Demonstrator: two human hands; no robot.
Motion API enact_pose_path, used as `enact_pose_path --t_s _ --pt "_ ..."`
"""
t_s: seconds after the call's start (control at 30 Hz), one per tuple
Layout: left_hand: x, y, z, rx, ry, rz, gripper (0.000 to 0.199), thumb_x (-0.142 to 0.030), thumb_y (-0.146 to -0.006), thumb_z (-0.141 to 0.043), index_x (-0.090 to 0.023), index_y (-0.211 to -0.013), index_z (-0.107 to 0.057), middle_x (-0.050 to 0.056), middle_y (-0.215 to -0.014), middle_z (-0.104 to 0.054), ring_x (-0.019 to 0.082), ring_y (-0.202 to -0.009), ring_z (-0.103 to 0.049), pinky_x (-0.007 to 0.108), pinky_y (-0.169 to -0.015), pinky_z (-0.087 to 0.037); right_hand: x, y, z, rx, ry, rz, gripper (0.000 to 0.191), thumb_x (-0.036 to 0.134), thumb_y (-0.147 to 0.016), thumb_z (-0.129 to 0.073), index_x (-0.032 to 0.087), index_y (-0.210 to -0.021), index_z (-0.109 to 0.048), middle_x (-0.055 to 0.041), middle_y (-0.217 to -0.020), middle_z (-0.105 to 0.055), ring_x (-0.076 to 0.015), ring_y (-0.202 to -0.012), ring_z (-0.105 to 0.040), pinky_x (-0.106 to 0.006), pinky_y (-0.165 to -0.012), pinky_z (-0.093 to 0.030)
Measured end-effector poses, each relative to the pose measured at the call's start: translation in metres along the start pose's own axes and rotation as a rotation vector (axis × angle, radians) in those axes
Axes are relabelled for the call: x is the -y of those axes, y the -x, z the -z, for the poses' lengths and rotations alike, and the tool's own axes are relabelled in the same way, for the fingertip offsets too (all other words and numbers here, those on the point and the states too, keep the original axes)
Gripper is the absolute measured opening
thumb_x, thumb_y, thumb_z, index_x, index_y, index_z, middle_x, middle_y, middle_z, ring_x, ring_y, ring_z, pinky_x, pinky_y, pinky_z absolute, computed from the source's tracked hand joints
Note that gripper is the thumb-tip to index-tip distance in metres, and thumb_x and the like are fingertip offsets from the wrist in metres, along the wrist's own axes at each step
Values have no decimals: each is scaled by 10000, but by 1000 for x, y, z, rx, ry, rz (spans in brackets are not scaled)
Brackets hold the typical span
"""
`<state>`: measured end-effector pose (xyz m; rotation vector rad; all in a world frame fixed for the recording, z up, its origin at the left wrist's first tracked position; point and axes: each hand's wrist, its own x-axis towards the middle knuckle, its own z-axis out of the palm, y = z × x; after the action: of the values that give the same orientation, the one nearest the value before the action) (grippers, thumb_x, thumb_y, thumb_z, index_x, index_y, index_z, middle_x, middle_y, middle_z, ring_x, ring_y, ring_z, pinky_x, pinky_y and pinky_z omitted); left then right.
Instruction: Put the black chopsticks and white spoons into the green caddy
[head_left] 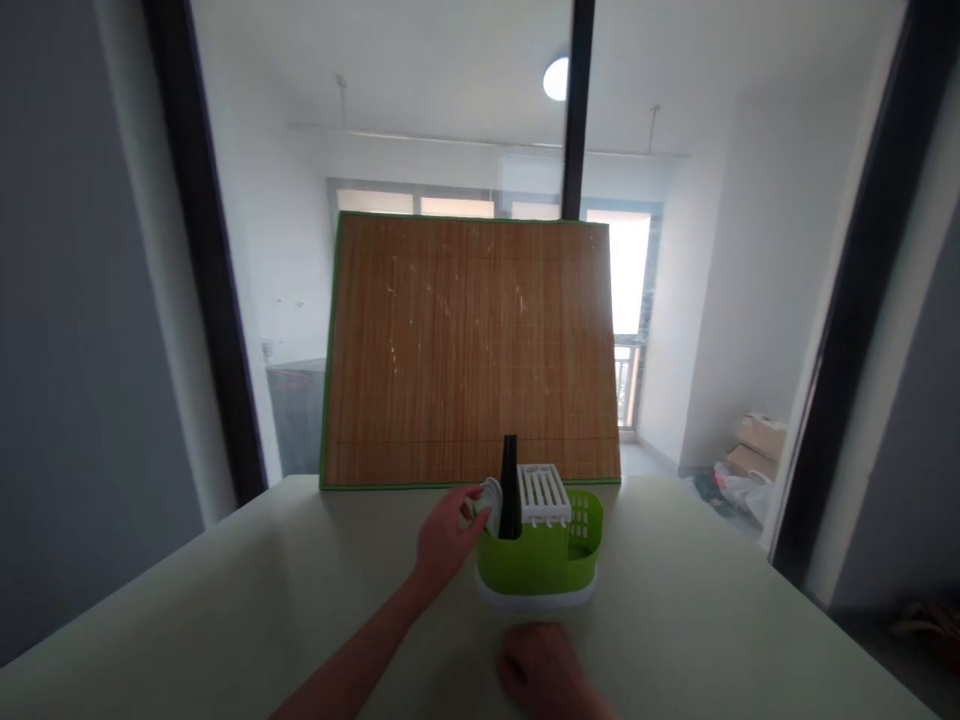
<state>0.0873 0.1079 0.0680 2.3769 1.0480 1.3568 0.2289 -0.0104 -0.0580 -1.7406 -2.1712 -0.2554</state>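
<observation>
The left hand is pinched nearly closed, thumb and fingers gripping the edge of one pale round piece with ringed edges; that piece is at the left end of one green caddy, level with its rim and just beside the black sticks; whether it also rests on the caddy cannot be told; the right hand is curled into a loose fist low over the table, near the front of the caddy and apart from it; it is blurred, and whether anything lies inside the curl cannot be told

Counted, there are two hands, one on the round piece and one apart; one caddy, upright on the table, with one white base under it and one white slotted rack on top, its front edge bearing what look like three small hooks; the black sticks stand bunched and upright between the round piece and the rack, too close together to count; one brown slatted board with a green edge stands upright at the back of the table, behind the caddy; beyond the glass there is one round ceiling light, and at least two cardboard boxes lie at the far right, near a pale plastic bag
</observation>
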Motion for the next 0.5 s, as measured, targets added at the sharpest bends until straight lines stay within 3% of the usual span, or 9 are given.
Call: enact_pose_path --t_s 0.17,0.3,0.37,0.5 --pt "6 -28 -3 40 -34 135 502 -422 -792 -547 -180 -1223 -456 77 -1121 -577 137 -746 -579 278 -716 -445 -2 2 -3 -16 -16 13 127 183 -777 -514 214 -663 -560 -1 -690 -666 -169 -619 -607 -256 -537 -292" --pt "2 -40 -7 161 -157 137 713 -526 -735 -599 -195 -1319 -362 101 -1177 -554 223 -981 -571 304 -772 -438 -5 3 -3 -16 -36 39 149 189 -800 -493 221 -666 -551 3 -685 -658 -171 -629 -606 -260 -540 -288" --pt "-2 -43 -9 223 -274 90 700 -580 -725 -585 -216 -1291 -391 93 -1159 -567 244 -1006 -569 309 -767 -435 -6 3 -3 -15 -42 47 156 186 -804 -487 223 -666 -549 4 -682 -656 -171 -628 -605 -259 -537 -285" --pt "-10 -45 -12 276 -404 39 469 -541 -753 -568 -221 -1093 -519 65 -1040 -609 232 -903 -602 298 -716 -432 -6 3 -3 -13 -42 52 140 187 -791 -504 224 -664 -550 6 -680 -659 -171 -625 -605 -254 -528 -280"
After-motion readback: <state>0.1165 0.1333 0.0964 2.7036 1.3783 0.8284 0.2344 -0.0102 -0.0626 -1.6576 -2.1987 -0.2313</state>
